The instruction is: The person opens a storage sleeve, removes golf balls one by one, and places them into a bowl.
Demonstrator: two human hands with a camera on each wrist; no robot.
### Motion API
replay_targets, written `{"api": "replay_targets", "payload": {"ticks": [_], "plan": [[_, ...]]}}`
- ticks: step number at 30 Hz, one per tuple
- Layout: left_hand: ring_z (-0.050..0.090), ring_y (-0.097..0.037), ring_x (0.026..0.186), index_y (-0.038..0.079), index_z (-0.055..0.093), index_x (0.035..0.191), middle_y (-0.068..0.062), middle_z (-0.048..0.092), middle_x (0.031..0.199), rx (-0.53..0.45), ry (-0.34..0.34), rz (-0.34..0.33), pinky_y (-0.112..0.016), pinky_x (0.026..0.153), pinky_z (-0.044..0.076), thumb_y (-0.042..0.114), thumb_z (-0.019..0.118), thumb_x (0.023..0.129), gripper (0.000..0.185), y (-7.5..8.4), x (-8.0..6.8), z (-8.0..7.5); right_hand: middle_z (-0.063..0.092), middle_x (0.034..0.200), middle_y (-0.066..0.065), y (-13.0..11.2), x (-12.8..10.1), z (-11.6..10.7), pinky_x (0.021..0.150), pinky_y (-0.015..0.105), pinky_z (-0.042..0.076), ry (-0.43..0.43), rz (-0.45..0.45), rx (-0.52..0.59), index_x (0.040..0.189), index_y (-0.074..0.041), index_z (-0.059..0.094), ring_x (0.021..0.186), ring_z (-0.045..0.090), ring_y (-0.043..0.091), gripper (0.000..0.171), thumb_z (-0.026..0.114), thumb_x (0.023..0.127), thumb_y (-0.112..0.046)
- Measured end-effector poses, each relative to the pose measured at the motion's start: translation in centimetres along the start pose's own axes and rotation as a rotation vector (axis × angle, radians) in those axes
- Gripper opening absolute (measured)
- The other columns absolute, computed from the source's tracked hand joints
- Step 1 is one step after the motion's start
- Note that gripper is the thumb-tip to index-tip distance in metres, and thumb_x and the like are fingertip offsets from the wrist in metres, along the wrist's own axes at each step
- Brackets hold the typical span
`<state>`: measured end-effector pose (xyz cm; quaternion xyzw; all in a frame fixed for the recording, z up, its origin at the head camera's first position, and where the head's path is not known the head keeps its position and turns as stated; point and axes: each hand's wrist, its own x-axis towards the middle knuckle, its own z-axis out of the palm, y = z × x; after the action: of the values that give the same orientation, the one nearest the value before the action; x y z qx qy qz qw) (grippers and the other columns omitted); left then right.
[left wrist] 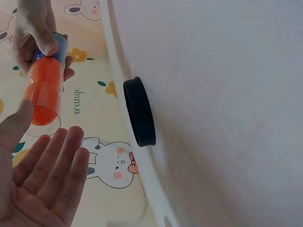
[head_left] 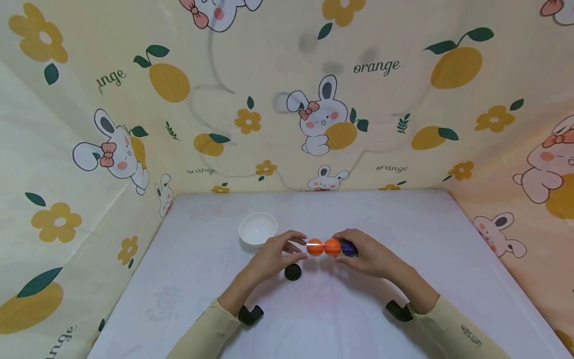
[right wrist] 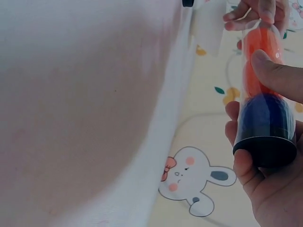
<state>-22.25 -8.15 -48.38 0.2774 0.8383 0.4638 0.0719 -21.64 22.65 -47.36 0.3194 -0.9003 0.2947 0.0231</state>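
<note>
A clear plastic tube (left wrist: 57, 124) lies roughly level above the table, gripped by my right hand (head_left: 369, 255) near its black-capped end. Inside it sit two orange balls (head_left: 324, 247) and a dark blue ball (head_left: 348, 248), the blue one nearest the black base (right wrist: 265, 150). My left hand (head_left: 275, 253) is at the tube's uncapped end, fingers spread and loosely bent, thumb right by the rim. Below the left hand, a round black cap (head_left: 293, 272) lies on the table; its raised edge shows in the left wrist view.
Behind the left hand stands a white bowl (head_left: 257, 228) on the white-covered table (head_left: 314, 319). A printed cloth (head_left: 278, 124) with rabbits and oranges rises at the table's back and sides. Black camera mounts (head_left: 251, 315) sit at both wrists.
</note>
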Motion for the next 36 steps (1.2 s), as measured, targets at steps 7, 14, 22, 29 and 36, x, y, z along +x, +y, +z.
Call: {"api": "replay_targets", "payload": {"ticks": [7,14,22,29,36], "plan": [[0.075,-0.016,0.107,0.011,0.063,0.143,-0.006,0.074,0.13,0.015,0.007,0.004,-0.038,0.097,0.062,0.023,0.08,0.1,0.048,0.02,0.21,0.0,0.069,0.12,-0.001,-0.26,0.15,-0.31,0.093,0.041,0.06,-0.015,0.015,-0.001,0.134,-0.01,0.068,0.105,0.061,0.015,0.048,0.088,0.092,-0.025],[0.075,-0.017,0.108,0.009,0.062,0.144,-0.009,0.074,0.132,0.015,0.002,0.003,-0.038,0.097,0.062,0.025,0.08,0.1,0.049,-0.14,0.34,0.04,0.069,0.12,0.0,-0.15,0.17,-0.44,0.093,0.042,0.059,-0.016,0.007,-0.022,0.135,-0.009,0.067,0.104,0.061,0.016,0.049,0.088,0.093,-0.024],[0.074,-0.014,0.106,0.014,0.063,0.142,0.001,0.074,0.13,0.019,0.003,-0.012,-0.036,0.096,0.062,0.027,0.08,0.1,0.047,-0.1,0.37,0.11,0.069,0.121,0.0,-0.1,0.16,-0.47,0.094,0.043,0.06,-0.013,0.008,-0.026,0.134,-0.009,0.068,0.105,0.062,0.016,0.049,0.089,0.091,-0.02],[0.074,-0.015,0.107,0.017,0.064,0.142,0.003,0.073,0.134,0.017,0.0,-0.027,-0.032,0.094,0.063,0.029,0.08,0.099,0.047,0.16,0.29,0.08,0.07,0.124,0.002,-0.16,0.1,-0.55,0.095,0.044,0.061,-0.019,0.033,-0.029,0.135,-0.009,0.068,0.108,0.063,0.017,0.052,0.09,0.09,-0.022],[0.074,-0.017,0.106,0.02,0.064,0.142,0.003,0.071,0.136,0.016,0.003,-0.036,-0.026,0.091,0.062,0.028,0.082,0.098,0.048,0.15,0.22,-0.01,0.069,0.123,0.001,-0.18,0.13,-0.44,0.094,0.042,0.061,-0.012,0.027,-0.03,0.135,-0.01,0.068,0.106,0.062,0.017,0.052,0.091,0.089,-0.022]]}}
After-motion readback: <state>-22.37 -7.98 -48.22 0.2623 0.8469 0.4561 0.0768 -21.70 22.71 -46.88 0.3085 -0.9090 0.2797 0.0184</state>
